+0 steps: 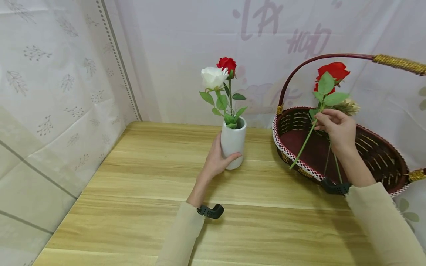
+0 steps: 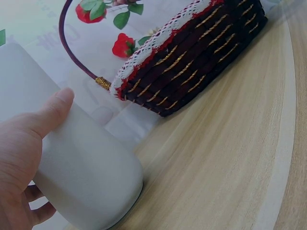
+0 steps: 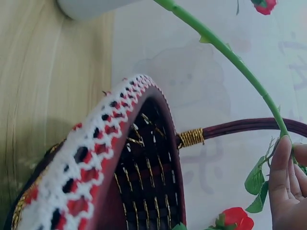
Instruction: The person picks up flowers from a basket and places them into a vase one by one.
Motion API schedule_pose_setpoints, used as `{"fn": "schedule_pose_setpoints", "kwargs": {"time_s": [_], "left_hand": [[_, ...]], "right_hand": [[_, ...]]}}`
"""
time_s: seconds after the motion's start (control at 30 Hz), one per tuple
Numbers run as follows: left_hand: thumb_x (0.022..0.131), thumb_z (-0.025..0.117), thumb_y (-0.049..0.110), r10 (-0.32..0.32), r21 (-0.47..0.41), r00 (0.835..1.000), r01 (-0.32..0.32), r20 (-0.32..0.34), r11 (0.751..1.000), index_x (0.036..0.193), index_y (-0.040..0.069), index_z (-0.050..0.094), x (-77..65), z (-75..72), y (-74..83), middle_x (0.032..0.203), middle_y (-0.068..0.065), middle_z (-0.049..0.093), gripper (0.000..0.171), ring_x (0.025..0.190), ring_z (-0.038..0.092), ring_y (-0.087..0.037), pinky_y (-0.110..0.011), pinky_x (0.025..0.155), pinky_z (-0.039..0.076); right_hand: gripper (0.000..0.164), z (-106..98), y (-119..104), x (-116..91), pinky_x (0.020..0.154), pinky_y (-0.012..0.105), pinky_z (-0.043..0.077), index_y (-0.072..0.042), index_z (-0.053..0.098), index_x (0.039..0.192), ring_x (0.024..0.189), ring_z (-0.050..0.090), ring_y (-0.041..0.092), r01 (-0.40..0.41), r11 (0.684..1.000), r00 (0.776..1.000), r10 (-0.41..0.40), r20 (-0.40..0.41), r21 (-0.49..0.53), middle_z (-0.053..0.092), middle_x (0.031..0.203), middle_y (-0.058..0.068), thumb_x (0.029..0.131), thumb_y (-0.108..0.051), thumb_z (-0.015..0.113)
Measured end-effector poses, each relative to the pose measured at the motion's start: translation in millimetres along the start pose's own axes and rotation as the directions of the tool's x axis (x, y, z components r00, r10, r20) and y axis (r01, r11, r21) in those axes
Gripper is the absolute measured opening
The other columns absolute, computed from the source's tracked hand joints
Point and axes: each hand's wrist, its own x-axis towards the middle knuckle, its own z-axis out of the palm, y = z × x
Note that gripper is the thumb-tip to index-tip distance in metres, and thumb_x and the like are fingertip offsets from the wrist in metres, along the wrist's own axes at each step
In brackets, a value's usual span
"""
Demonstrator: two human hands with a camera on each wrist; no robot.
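From the head camera, the left hand (image 1: pixel 216 159) has its grip curled round the lower half of a white vase (image 1: pixel 233 142), thumb across the front and fingers behind it. The vase stands upright on the wooden desk (image 1: pixel 139 177). Above that grip, a white rose (image 1: pixel 213 77) and a red rose (image 1: pixel 227 63) rise from the vase mouth. The right hand (image 1: pixel 336 127) pinches the green stem of a red rose stem (image 1: pixel 307 136) between thumb and fingertips, just under its leaves; the bloom sits above the grip and the stem slants down past it over the near rim of a dark woven basket (image 1: pixel 379 155). More stems lie in the basket below this hand, though the wrist hides how many.

From the left wrist camera, the thumb lies flat on the vase (image 2: pixel 86 167), fingers curled beneath its base edge. Beyond the grip, the basket (image 2: pixel 192 57) rests on the desk (image 2: pixel 230 163), near the vase but not touching it.

From the right wrist camera, fingertips (image 3: pixel 280 167) close on the stem (image 3: pixel 230 57), which runs up and away from the grip towards the vase base. Under the grip is the basket's lace-trimmed rim (image 3: pixel 91 158) and its handle (image 3: pixel 240 127).
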Motion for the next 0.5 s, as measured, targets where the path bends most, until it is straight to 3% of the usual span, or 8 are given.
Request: {"fn": "schedule_pose_setpoints", "kwargs": {"time_s": [0.2,0.5], "left_hand": [[0.084,0.084,0.038,-0.011,-0.011,1.000,0.011,0.000,1.000,0.159,0.021,0.019,-0.7,-0.2,0.1,0.144,-0.006,0.043,0.101,0.126,0.047,-0.021,-0.047,0.103,0.043],[0.084,0.084,0.038,-0.010,0.001,1.000,0.010,0.002,1.000,0.159,0.021,0.020,0.2,-0.1,-0.8,0.143,-0.006,0.043,0.100,0.125,0.047,-0.021,-0.047,0.102,0.044]], "right_hand": [[0.009,8.8,0.6,-6.9,0.057,0.025,0.057,0.006,0.070,0.100,0.068,0.070,0.016,0.001,1.000,0.999,-0.002,0.052,0.022,0.074,0.083,0.008,0.091,0.008,0.069],[0.021,18.7,1.4,-12.9,0.060,0.026,0.057,0.014,0.065,0.109,0.070,0.070,0.017,-0.009,1.000,0.996,0.008,0.094,0.011,0.074,0.085,0.009,0.090,0.006,0.070]]}}
